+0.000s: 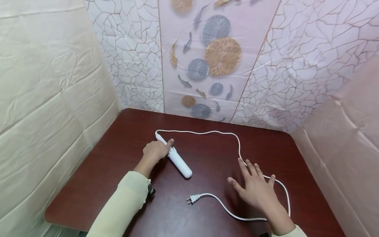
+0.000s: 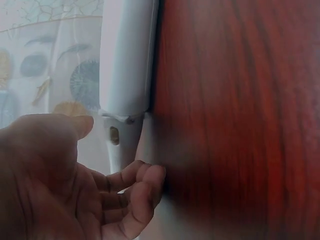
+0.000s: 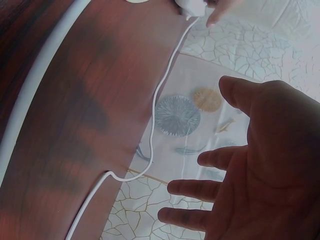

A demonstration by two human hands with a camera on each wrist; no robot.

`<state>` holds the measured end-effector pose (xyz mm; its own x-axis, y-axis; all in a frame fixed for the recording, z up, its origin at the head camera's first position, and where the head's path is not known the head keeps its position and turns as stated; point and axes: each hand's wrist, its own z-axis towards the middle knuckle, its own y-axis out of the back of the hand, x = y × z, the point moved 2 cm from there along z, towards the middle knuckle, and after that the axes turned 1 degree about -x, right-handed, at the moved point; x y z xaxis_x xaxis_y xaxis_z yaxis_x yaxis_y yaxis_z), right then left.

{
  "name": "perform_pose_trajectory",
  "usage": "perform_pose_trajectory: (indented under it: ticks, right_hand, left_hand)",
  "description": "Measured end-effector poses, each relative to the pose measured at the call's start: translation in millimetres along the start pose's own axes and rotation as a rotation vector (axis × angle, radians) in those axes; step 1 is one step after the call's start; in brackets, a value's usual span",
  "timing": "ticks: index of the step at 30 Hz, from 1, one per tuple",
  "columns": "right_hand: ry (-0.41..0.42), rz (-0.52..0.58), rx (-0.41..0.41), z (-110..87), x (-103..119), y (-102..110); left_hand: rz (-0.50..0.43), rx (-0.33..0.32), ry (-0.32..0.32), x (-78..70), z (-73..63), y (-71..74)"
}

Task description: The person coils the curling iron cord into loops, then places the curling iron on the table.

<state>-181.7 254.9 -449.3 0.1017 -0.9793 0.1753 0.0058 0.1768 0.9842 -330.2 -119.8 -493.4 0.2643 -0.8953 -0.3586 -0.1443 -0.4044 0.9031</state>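
A white wand-shaped corded appliance (image 1: 180, 163) lies diagonally on the table, its thick rounded end toward the front. My left hand (image 1: 156, 149) is at its narrower handle. In the left wrist view, the thumb stands apart from the handle (image 2: 122, 145) and the loosely bent fingers (image 2: 131, 207) lie close to it; contact is unclear. My right hand (image 1: 257, 189) is spread, palm down, over the white cord (image 1: 240, 144), with nothing pinched between its fingers. The cord runs from the handle along the back, passes by the right hand and loops to a two-pin plug (image 1: 193, 198).
A dark red-brown wooden table (image 1: 207, 223) with rounded corners carries everything. Patterned sheeting (image 1: 136, 59) hangs behind it, and pale quilted-looking sheets (image 1: 53, 98) flank both sides. A dark wrist strap piece (image 1: 151, 191) shows under the left sleeve.
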Motion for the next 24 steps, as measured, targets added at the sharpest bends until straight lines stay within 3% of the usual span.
perform_pose_trajectory:
  ticks: [8, 14, 24]
  right_hand:
    - [-0.002, -0.006, -0.011, -1.9, -2.2, -0.2]
    - [-0.012, 0.001, 0.003, -2.1, -2.9, -0.1]
    - [-0.015, 0.000, 0.003, -3.7, -4.4, -2.0]
  left_hand:
    - [-0.019, 0.034, 0.021, 1.1, 16.5, -1.1]
    - [-0.018, 0.043, 0.043, -2.9, 20.9, -0.5]
    - [0.033, 0.005, 0.074, -5.6, 31.0, -8.3]
